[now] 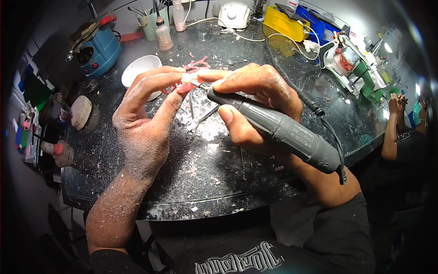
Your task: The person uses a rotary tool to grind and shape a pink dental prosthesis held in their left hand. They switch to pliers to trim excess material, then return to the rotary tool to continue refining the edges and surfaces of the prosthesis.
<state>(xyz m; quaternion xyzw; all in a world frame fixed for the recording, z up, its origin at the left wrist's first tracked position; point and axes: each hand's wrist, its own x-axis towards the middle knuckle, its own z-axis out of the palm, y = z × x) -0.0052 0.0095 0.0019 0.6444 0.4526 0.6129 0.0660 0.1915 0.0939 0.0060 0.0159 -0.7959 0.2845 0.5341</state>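
My left hand [145,112], dusted with pale powder, pinches a small pink denture piece [185,86] with a whitish part between thumb and fingertips. In my right hand [262,89] is a black rotary handpiece [292,130], gripped like a pen and slanting down to the right. Its thin metal bit points at the pink piece and seems to touch it; the fingers partly hide the contact. My right fingertips are close to the left ones. Thin branching pink scraps [197,64] show just beyond the fingertips.
A dark worktop [200,182] is strewn with shavings and dust. Behind my left hand sits a white bowl [140,67]; a blue machine [96,52] is farther left. A white control box [234,16], a dropper bottle [164,34] and a yellow bin [285,23] line the back. Another person [404,137] works at right.
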